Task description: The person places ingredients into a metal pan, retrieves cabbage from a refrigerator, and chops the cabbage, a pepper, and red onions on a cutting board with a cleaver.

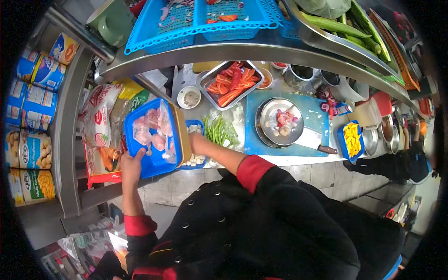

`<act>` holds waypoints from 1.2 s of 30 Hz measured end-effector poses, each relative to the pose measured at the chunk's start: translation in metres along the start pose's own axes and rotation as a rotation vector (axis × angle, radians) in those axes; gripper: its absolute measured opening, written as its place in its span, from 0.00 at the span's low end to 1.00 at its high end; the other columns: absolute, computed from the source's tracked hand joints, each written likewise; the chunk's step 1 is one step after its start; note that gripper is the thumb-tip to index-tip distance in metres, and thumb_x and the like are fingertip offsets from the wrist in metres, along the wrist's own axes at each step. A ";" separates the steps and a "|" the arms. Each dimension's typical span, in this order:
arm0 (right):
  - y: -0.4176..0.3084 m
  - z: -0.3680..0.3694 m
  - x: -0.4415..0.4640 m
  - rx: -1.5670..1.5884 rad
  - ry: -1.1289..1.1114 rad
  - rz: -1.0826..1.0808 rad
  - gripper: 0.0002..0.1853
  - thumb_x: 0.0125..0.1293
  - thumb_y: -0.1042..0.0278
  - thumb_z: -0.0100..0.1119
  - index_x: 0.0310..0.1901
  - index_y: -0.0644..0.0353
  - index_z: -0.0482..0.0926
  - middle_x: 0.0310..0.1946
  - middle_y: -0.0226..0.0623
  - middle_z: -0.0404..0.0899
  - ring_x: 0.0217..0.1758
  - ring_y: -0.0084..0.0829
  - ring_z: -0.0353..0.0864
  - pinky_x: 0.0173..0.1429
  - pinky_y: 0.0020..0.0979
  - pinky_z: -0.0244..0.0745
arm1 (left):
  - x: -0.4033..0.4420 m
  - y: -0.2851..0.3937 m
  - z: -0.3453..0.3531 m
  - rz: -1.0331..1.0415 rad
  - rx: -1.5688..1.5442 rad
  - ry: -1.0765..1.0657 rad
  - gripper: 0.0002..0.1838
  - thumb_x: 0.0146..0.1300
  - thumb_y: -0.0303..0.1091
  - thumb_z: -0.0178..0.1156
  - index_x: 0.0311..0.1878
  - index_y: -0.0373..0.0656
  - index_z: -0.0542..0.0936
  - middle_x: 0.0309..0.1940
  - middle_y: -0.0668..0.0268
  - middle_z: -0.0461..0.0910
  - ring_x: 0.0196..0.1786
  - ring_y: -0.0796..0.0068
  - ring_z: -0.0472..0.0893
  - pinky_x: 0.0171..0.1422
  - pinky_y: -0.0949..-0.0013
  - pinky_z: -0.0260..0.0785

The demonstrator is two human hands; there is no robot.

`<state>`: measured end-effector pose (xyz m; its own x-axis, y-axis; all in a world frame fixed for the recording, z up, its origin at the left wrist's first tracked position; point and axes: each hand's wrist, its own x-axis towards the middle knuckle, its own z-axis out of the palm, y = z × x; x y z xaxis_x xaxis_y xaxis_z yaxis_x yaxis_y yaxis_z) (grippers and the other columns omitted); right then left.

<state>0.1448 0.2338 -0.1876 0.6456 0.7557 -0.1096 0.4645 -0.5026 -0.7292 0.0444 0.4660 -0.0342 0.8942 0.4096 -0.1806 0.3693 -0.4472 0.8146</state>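
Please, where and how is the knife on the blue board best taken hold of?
I would grip the brown handle from the right: the knife's broad blade lies flat, pointing toward the metal dish, while the handle points away from it.

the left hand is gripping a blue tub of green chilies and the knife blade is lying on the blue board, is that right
Not quite: in the head view, the blue tub in the left hand holds raw meat. The knife blade does lie on the blue board.
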 end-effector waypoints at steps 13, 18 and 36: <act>0.124 -0.173 -0.187 -0.010 0.608 0.573 0.14 0.70 0.61 0.59 0.51 0.57 0.84 0.41 0.50 0.85 0.43 0.45 0.85 0.48 0.37 0.78 | 0.024 -0.077 0.083 0.090 0.260 -0.045 0.14 0.64 0.37 0.66 0.36 0.32 0.83 0.22 0.54 0.83 0.24 0.64 0.81 0.33 0.59 0.70; 0.130 -0.200 -0.256 -0.027 0.778 0.722 0.16 0.68 0.62 0.61 0.55 0.59 0.81 0.42 0.50 0.86 0.44 0.44 0.86 0.49 0.38 0.79 | 0.031 -0.079 0.078 0.074 0.372 -0.082 0.15 0.61 0.38 0.67 0.42 0.33 0.83 0.28 0.51 0.85 0.31 0.55 0.85 0.43 0.55 0.76; 0.166 -0.148 -0.379 0.813 1.017 1.009 0.22 0.61 0.71 0.66 0.57 0.63 0.77 0.31 0.39 0.85 0.27 0.32 0.85 0.30 0.32 0.82 | -0.006 0.110 0.182 0.585 0.163 -0.226 0.20 0.63 0.26 0.64 0.59 0.37 0.77 0.50 0.57 0.79 0.49 0.67 0.79 0.56 0.66 0.73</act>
<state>0.0676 -0.1983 -0.1673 0.7321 -0.4533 -0.5085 -0.5722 -0.0043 -0.8201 0.1261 0.2696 -0.0441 0.9841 -0.1074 0.1415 -0.1768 -0.6683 0.7226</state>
